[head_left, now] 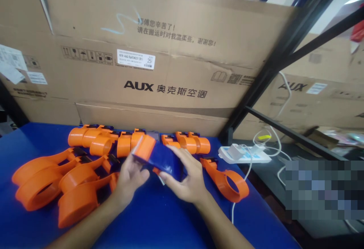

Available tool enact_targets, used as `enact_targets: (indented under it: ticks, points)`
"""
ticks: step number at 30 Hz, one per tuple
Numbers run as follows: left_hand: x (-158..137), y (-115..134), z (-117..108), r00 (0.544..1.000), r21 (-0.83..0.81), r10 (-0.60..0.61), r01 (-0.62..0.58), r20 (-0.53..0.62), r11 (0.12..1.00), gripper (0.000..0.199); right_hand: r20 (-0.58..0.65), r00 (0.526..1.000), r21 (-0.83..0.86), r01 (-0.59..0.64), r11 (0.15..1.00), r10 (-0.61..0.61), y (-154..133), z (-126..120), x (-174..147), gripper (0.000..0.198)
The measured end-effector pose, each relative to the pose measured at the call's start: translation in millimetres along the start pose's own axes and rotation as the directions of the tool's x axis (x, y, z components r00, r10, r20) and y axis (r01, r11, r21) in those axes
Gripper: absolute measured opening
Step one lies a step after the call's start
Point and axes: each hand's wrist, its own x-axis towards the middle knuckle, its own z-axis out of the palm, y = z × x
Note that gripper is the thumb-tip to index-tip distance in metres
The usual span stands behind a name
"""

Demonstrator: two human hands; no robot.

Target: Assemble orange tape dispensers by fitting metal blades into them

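An orange and dark blue tape dispenser (pixel 165 159) is held up between my two hands, above the table; fingers and blur hide part of its shape. My left hand (pixel 131 177) grips its orange end from the left, fingers closed beneath it. From the right, my right hand (pixel 189 175) wraps round the shiny dark blue part, thumb on the near side. A lone orange tape dispenser (pixel 226 182) lies right of my right hand. Several more orange dispensers (pixel 78 199) with round loops and dark ends lie left of my left hand.
Along the back of the blue table (pixel 159 222) stands a row of orange dispensers (pixel 125 144). Behind them rises a large cardboard box (pixel 170 66). A white power strip (pixel 256 156) with cables sits at the right, by a black metal frame (pixel 261 74).
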Motion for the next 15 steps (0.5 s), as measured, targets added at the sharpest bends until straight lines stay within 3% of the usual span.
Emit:
enact_targets:
  ticks: [3,5,12,15]
  points:
    - [-6,-1,3,0.972,0.118,-0.039,0.011,0.232,0.993,0.078,-0.044,0.985,0.196,-0.154,0.968,0.166,3,7,-5,0.045]
    - [-10,-3,3,0.958,0.173,-0.074,0.026,0.277,0.984,0.094,-0.032,0.971,0.251,-0.222,0.942,0.237,4,12,-9,0.042]
    - [-17,-10,-1,0.992,0.324,-0.074,0.036,0.105,0.945,0.103,0.083,0.974,0.083,-0.219,0.972,0.212,5,16,-14,0.053]
    - [-17,-6,-1,0.995,0.324,-0.072,0.045,0.071,0.945,0.101,0.13,0.972,0.137,-0.211,0.968,0.194,9,12,-12,0.062]
